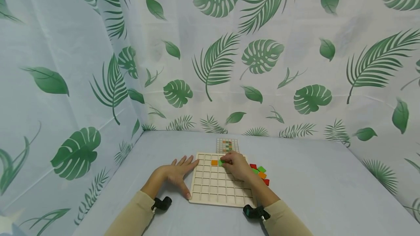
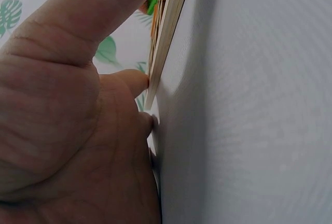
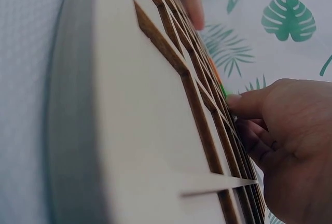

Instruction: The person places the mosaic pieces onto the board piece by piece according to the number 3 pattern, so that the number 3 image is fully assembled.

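A pale wooden grid board (image 1: pixel 205 188) lies in front of me, with an orange square tile (image 1: pixel 214 162) in one cell near its far side. Right beside that tile is a green square tile (image 1: pixel 221 162), which my right hand (image 1: pixel 237 165) pinches with thumb and curled fingers at the board's surface. In the right wrist view the thumb (image 3: pixel 241 102) meets the edge of the green. My left hand (image 1: pixel 179 172) spreads its fingers along the board's left edge, thumb at the near corner and index finger farther up. The left wrist view shows this hand low over the tabletop.
Loose tiles lie just right of the board, partly behind my right forearm: a green one (image 1: pixel 261 169), an orange one (image 1: pixel 262 174) and a red one (image 1: pixel 266 182) among them. Beyond the board's far edge lies a small printed grid card (image 1: pixel 219 145). Leaf-patterned curtains (image 1: pixel 210 112) enclose the table.
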